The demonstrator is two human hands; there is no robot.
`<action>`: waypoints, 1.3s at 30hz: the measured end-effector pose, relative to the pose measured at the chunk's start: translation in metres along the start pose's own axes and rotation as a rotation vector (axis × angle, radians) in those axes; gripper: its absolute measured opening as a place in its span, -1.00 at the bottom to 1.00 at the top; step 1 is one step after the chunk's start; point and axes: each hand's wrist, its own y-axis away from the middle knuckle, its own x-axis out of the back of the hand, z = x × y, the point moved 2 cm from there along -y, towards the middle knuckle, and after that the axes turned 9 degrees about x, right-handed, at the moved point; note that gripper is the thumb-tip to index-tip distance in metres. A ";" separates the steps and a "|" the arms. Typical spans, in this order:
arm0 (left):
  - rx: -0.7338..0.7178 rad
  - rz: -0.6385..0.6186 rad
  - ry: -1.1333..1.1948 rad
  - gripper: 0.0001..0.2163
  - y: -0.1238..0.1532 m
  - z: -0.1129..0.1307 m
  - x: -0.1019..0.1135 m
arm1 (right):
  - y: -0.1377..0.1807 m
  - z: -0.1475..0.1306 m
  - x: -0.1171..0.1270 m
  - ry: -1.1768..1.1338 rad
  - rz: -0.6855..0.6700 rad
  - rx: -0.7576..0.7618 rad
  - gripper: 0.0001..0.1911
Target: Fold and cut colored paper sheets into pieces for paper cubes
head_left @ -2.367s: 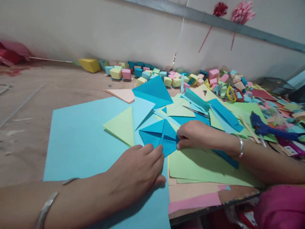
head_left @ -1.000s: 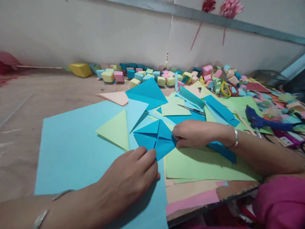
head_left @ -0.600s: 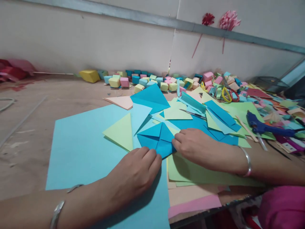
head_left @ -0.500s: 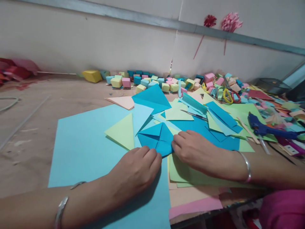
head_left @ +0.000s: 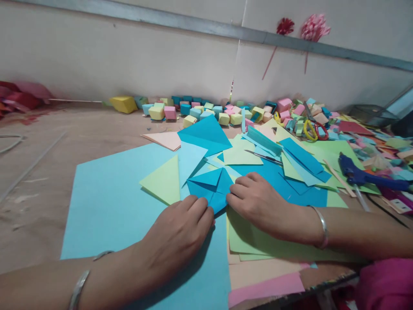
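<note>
The folded blue paper [head_left: 211, 187] is lying near the middle of the counter [head_left: 64, 142], on a big light blue sheet [head_left: 109, 202]. It is showing sharp creases and triangular flaps meeting at one point. The left hand [head_left: 180, 232] is pressing its edge at 6 o'clock with flat fingers, and the right hand [head_left: 254, 200] is pinching its corner at 3 o'clock. A green triangle [head_left: 163, 181] is lying at 9 o'clock.

The left hand [head_left: 180, 228] covers the near corner of the blue fold [head_left: 209, 187]; its fingertips hide underneath. The right hand [head_left: 258, 202] masks the fold's right edge. Glue gun [head_left: 364, 174] runs off frame right, and the far cubes [head_left: 206, 110] blur together.
</note>
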 end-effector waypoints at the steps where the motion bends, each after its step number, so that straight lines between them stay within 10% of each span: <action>1: 0.004 -0.004 0.011 -0.83 0.000 -0.001 0.000 | 0.000 0.001 0.000 -0.015 0.000 -0.004 -0.79; 15: 0.319 -0.184 0.197 -0.78 -0.015 -0.029 -0.013 | -0.014 0.036 -0.016 -0.670 -0.274 -0.296 -0.80; 39: 0.282 0.005 0.254 -0.70 -0.018 -0.032 -0.018 | -0.013 0.027 -0.011 -0.605 -0.220 -0.348 -0.85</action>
